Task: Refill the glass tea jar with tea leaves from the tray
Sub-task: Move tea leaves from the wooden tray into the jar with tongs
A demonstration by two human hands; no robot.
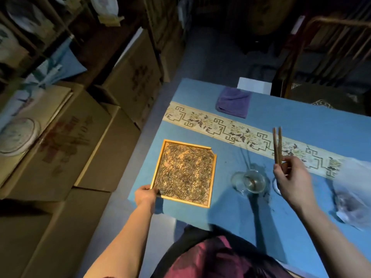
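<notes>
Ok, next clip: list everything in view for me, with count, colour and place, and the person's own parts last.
tray: one, yellow wooden frame, near left part of the table
tea leaves: many, dark brown, spread across the tray
glass tea jar: one, clear, right of the tray
wooden tongs: one pair, brown, raised above the table
cloth: one, purple, folded at the far side
tablecloth: one, blue with a cream patterned band
plastic bag: one, clear, right edge
cardboard boxes: several, brown, stacked on the left
chair: one, dark wood, far right
left hand: grips the tray's near left corner
right hand: holds the tongs
</notes>
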